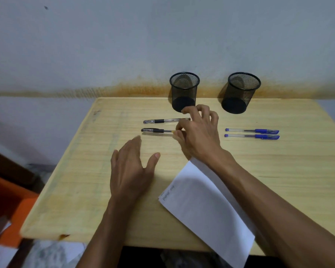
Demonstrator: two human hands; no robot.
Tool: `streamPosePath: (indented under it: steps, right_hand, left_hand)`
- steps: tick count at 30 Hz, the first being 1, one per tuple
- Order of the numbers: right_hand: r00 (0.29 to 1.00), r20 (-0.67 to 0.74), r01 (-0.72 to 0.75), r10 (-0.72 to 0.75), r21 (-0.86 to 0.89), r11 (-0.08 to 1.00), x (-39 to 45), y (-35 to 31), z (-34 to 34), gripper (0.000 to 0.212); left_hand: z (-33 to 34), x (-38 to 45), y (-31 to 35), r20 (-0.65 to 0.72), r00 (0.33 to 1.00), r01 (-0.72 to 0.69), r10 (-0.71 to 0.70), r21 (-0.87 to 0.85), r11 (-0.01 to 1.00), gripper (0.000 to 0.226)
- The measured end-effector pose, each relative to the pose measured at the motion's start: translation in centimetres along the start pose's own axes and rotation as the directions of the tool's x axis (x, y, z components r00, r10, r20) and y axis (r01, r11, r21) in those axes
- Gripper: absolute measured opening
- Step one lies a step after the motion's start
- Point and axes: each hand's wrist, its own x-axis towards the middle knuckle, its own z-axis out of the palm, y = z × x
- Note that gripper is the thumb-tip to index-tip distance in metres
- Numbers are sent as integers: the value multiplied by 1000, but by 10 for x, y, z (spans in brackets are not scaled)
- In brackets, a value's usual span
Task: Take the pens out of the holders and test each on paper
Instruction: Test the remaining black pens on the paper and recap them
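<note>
1. Two black mesh holders stand at the back of the worktop [81, 200] against the wall: left holder [184, 91], right holder [240, 92]. Through the mesh both look empty, so the pens appear to be all out.
2. Four pens lie on the worktop in two pairs, each pair in front of a holder. Far black pen [162, 120] and near black pen [155, 130] lie side by side, roughly parallel, before the left holder. Two blue pens [251, 133] lie parallel before the right holder, well apart from the black pair. Judgement: sorted by colour to keep track of which holder each came from.
3. Right hand [199, 134] reaches across to the black pair. Thumb and forefinger pinch the right end of the near black pen; the other fingers are curled and raised above the far pen. Whether it is lifting or setting down the pen I cannot tell.
4. Left hand [130, 171] hovers low over the worktop, fingers straight and together, thumb spread, holding nothing. Slight blur at the fingertips.
5. Paper [205, 206], a folded white sheet, lies at the near edge under the right forearm, one corner overhanging. A short line of handwriting shows near its left edge, likely test marks.
6. Judgement: task is late-stage.
</note>
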Motion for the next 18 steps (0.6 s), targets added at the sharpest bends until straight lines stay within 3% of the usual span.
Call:
streamPosePath:
  steps: [3,6,8,10,12,14,16,18]
  right_hand:
    - [994,84,58,-65,83,995,-26,-3,-30,18]
    - [981,196,-56,-1,287,956,-57,-1,-51,18]
    - [968,237,-186,87,436,881,-71,5,-62,14]
    - [948,237,-317,214,630,709,-81,15,-71,8]
    - [912,252,-375,324,832,409,-88,21,-78,8]
    - [878,301,-385,371,906,176,-94,19,-80,9]
    - [865,316,-391,390,911,131,-96,12,-75,6]
    - [873,274,-373,404,908,190,-95,9,-71,6]
  left_hand:
    - [-7,-1,0,-119,990,-96,73,-197,976,70]
    - [-9,0,1,-259,888,-415,379,-97,905,38]
    - [-9,-2,8,-294,820,-523,490,-41,851,28]
    - [-9,-6,18,-265,818,-541,510,-54,839,28]
    - [-10,-11,30,-232,830,-539,508,-97,837,29]
    - [-10,-14,45,-199,835,-544,513,-156,824,30]
    - [-9,-16,60,-172,835,-549,522,-212,808,29]
    - [-8,-17,66,-165,838,-546,521,-229,806,27]
